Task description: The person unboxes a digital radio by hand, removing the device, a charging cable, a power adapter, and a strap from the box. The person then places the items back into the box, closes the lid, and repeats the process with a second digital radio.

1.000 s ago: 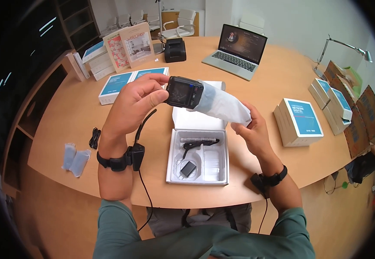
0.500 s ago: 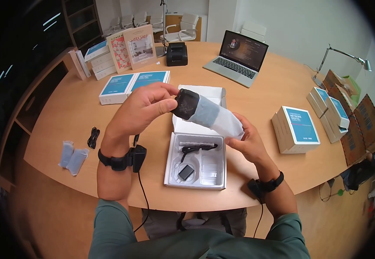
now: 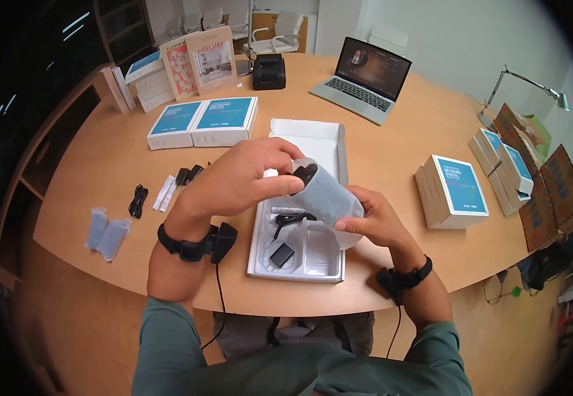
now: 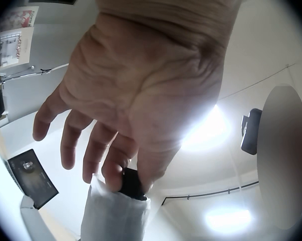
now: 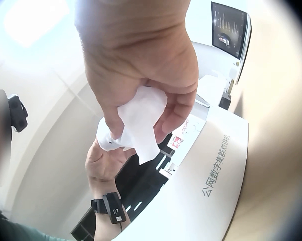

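Observation:
Above the open white box (image 3: 298, 277), my right hand (image 3: 380, 221) grips a translucent whitish pouch (image 3: 326, 198), its thumb on the near side. My left hand (image 3: 237, 173) is at the pouch's mouth, thumb and forefinger pinching the black end of a walkie-talkie (image 4: 133, 185); the rest of the walkie-talkie is hidden inside the pouch. In the left wrist view the other fingers spread loosely beside it. From the right wrist, the pouch's loose tail bunches under the palm. Inside the box's moulded tray lie a black cable (image 3: 292, 219) and a small black power adapter (image 3: 281, 255).
Left of the box lie a coiled black cable (image 3: 139, 201), white strips (image 3: 163, 193) and two filled pouches (image 3: 109, 234). Blue-and-white boxes (image 3: 225, 113) stand behind, more boxes (image 3: 455, 191) at right. A laptop (image 3: 366, 82) stands at the back.
The walkie-talkie, whose screen end showed earlier, has gone deeper into the pouch, leaving only its tip out. Both hands have come lower and tilted the pouch more upright.

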Motion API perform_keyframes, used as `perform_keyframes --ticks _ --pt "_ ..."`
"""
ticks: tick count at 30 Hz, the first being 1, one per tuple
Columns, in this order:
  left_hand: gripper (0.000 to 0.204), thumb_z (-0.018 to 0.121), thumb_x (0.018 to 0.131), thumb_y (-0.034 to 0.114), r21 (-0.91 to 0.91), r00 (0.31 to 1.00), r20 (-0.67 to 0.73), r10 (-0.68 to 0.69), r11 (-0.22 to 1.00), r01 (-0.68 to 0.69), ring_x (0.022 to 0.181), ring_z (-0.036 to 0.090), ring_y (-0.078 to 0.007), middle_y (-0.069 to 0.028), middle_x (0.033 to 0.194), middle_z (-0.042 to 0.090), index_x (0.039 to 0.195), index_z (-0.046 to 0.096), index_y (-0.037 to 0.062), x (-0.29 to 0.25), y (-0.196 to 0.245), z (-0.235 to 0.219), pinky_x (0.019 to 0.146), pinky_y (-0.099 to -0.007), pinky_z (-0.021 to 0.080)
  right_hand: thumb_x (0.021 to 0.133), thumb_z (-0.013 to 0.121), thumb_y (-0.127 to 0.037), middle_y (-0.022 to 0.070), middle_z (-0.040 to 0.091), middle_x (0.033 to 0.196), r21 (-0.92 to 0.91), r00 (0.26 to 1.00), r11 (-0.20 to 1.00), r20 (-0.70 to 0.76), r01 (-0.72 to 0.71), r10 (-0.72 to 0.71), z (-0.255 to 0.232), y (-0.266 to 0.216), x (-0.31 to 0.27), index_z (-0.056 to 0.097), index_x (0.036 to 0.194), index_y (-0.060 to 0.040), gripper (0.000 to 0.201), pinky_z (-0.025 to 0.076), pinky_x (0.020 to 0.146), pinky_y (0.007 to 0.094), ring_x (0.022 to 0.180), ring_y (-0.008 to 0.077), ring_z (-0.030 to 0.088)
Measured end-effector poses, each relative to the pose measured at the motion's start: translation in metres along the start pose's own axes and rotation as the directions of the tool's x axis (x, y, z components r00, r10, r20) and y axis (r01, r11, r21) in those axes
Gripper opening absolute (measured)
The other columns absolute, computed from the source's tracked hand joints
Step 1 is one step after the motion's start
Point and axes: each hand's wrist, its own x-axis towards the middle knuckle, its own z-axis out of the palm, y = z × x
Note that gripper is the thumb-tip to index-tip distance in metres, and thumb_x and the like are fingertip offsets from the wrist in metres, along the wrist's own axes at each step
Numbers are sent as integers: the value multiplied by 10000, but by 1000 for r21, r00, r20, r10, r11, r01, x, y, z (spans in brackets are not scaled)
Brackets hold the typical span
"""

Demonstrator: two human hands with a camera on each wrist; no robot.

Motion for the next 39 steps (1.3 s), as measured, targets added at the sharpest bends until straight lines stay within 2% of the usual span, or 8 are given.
perform_keyframes --ticks 8,16,19,24,34,36,37,39 --pt "234 852 891 197 501 928 -100 359 824 -265 1320 616 -396 -157 1347 705 938 742 -4 -9 28 38 1117 -517 495 910 933 -115 84 726 1384 8 997 998 48 68 -68 3 2 -2 654 1493 9 658 520 1127 364 1278 184 668" --pt "251 851 897 201 559 914 -132 385 790 -252 1356 596 -418 -159 1354 701 945 732 -14 -8 40 52 1136 -546 483 901 930 -74 70 714 1399 48 993 993 45 111 -113 4 9 -2 607 1528 -7 708 528 1146 389 1299 182 664" --pt "236 843 913 202 475 900 -190 391 839 -264 1311 626 -411 -171 1316 717 943 731 -4 2 26 56 1101 -520 506 895 938 -87 64 713 1398 85 992 992 76 97 -104 4 11 0 609 1520 -22 709 530 1147 392 1297 181 668" --pt "226 837 939 192 170 967 -206 149 979 -115 1018 727 -376 -169 1060 772 933 725 -4 5 24 46 912 -447 579 899 944 -128 64 700 1420 117 989 982 -1 146 -147 0 15 4 570 1555 -38 760 518 1159 395 1316 189 659" --pt "103 816 952 41 124 946 -300 118 989 -84 912 709 -194 -95 962 745 979 724 3 6 23 59 802 -313 542 949 912 -247 88 690 1439 204 987 975 122 81 -108 1 12 3 528 1603 -10 795 487 1169 376 1343 189 633" --pt "129 780 1006 80 -252 941 -339 20 961 -111 872 679 -147 -40 969 698 1068 693 8 8 16 61 814 -320 554 964 898 -278 85 699 1434 265 988 960 96 93 -123 -1 14 2 550 1588 -9 763 494 1157 371 1331 182 640" --pt "352 800 1014 93 -560 943 -326 -59 816 -142 972 623 -75 -1 1090 646 1315 639 9 12 14 59 855 -271 548 972 888 -294 80 703 1431 309 986 947 111 85 -125 -4 16 2 560 1579 -7 747 499 1151 367 1325 176 643" --pt "473 814 1003 96 -560 986 -130 -102 828 12 994 615 -72 -5 1132 636 1410 587 14 14 -5 34 869 -256 544 985 874 -324 65 715 1422 396 982 914 114 93 -149 -6 20 2 585 1555 -9 712 510 1134 362 1314 161 650"
